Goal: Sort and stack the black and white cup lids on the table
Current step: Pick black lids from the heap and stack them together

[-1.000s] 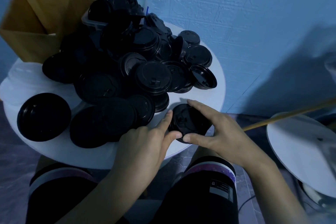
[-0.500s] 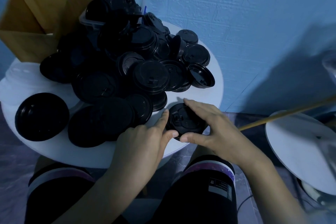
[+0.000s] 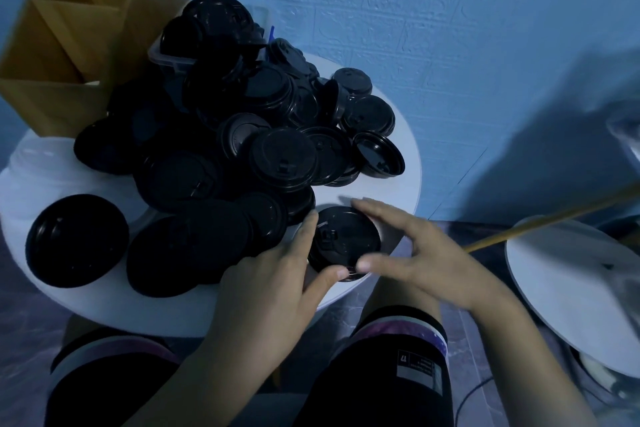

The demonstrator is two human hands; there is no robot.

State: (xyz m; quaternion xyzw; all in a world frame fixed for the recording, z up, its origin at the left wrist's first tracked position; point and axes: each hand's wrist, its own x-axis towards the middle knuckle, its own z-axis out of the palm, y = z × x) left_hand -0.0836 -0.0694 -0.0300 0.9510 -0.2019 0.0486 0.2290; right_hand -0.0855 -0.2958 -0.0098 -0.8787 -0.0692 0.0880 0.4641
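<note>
My left hand (image 3: 273,274) and right hand (image 3: 415,253) pinching one black lid (image 3: 343,239) by its rim, just beside the lid pile (image 3: 242,135)

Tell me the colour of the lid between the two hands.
The lid is black; head view shows it best.

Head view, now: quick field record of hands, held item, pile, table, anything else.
table: round, white
held lid: black, top up, at the table's near edge; single or short stack unclear
left hand: thumb and forefinger pinch the held lid's left edge
right hand: forefinger and thumb grip its right edge
lid pile: black, loose, unsorted, just behind it
white lids: table's left edge, beside the pile
wooden box: back left
</note>
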